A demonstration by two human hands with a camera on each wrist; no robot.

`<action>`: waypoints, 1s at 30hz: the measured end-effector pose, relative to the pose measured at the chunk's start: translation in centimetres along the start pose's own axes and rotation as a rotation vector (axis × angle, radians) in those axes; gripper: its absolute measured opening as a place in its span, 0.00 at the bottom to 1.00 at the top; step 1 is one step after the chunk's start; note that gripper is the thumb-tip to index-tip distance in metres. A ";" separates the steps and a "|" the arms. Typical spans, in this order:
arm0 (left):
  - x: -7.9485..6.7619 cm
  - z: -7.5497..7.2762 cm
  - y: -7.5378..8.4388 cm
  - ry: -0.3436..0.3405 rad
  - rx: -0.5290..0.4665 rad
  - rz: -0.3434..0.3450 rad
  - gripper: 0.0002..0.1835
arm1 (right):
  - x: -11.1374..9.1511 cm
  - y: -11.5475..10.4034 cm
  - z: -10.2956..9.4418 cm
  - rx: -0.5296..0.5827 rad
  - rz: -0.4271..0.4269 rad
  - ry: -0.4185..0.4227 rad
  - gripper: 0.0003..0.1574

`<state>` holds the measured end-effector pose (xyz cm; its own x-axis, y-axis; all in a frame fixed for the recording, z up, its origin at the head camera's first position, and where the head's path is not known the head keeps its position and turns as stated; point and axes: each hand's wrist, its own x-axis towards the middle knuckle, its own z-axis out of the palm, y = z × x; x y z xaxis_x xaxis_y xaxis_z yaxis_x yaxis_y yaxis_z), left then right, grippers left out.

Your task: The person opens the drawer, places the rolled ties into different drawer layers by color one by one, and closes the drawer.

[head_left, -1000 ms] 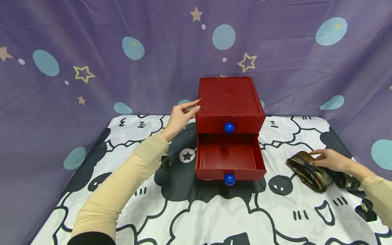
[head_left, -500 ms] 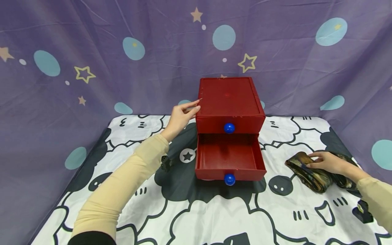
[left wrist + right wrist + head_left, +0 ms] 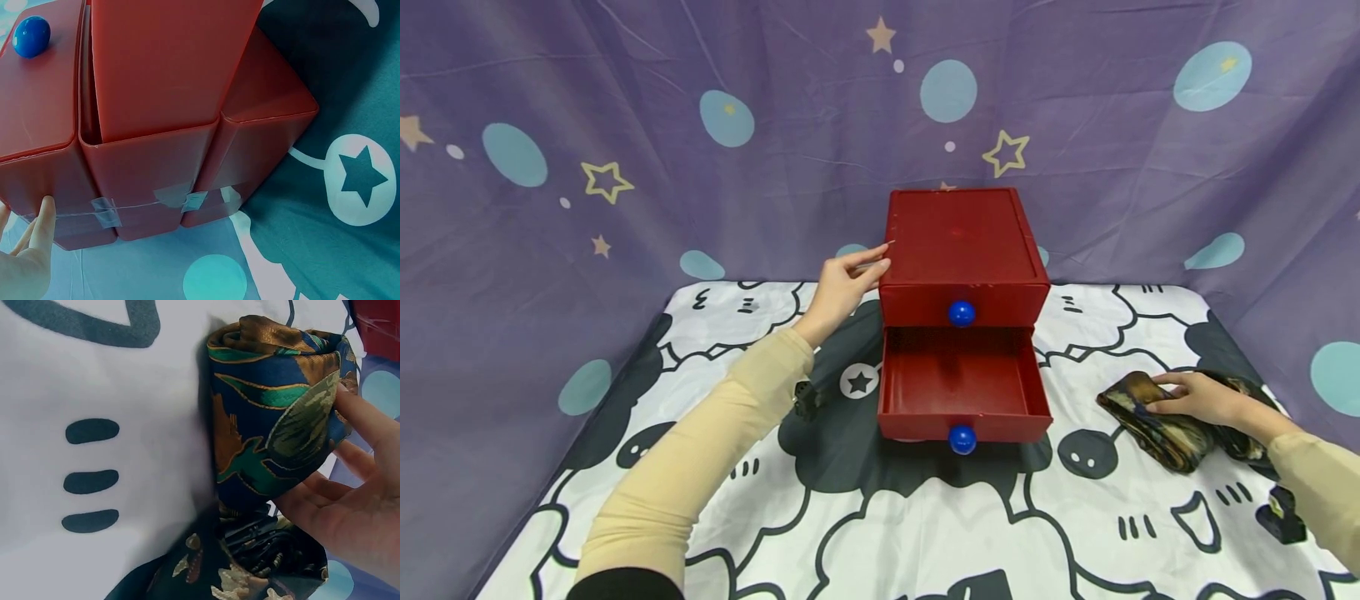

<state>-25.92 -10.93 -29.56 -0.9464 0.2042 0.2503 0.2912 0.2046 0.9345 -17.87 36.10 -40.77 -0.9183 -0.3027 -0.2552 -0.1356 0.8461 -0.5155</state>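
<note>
A red drawer cabinet [image 3: 958, 237] with blue knobs stands at the centre of the head view, its top drawer closed and a lower drawer [image 3: 964, 383] pulled out. My left hand [image 3: 838, 292] rests its straight fingers against the cabinet's upper left side; in the left wrist view its fingertips [image 3: 45, 212] touch the red wall. On the right, my right hand [image 3: 1206, 398] lies on a rolled, silky patterned cloth [image 3: 269, 419] in navy, green and gold, its fingers [image 3: 369, 419] loosely extended along the edge. A second, darker patterned cloth roll [image 3: 250, 569] sits right beside it.
A white tablecloth with black cartoon drawings [image 3: 940, 533] covers the table. Behind it hangs a purple curtain [image 3: 820, 108] with stars and blue ovals. In the left wrist view, clear tape [image 3: 106, 212] runs across the cabinet's joined sections.
My right hand has slid slightly left with the patterned cloth, and more of the darker roll shows behind it. My left hand and the cabinet have stayed put.
</note>
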 end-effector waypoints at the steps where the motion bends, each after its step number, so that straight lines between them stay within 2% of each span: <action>1: 0.0 0.0 0.0 0.001 0.001 0.000 0.19 | 0.0 0.0 0.0 0.004 0.000 -0.001 0.39; 12: -0.1 0.0 0.0 0.004 0.002 -0.002 0.19 | 0.0 -0.1 0.3 0.052 0.001 -0.023 0.41; 22: 0.0 0.0 -0.1 0.000 0.000 -0.006 0.20 | 0.0 -0.4 0.5 0.037 0.023 -0.039 0.43; 24: 0.0 -0.1 -0.1 0.000 0.000 -0.007 0.20 | 0.1 -0.4 0.6 0.044 0.035 -0.043 0.38; 27: -0.1 -0.1 0.2 -0.005 -0.007 -0.017 0.20 | 0.1 -0.5 0.8 0.081 0.045 -0.055 0.26; 30: -0.6 0.0 1.2 -0.011 -0.008 -0.022 0.20 | 0.1 -0.6 1.0 0.115 0.057 -0.053 0.16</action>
<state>-25.02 -10.81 -28.55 -0.9511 0.2099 0.2267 0.2690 0.2017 0.9418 -17.48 35.15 -41.28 -0.9021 -0.2805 -0.3278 -0.0374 0.8078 -0.5883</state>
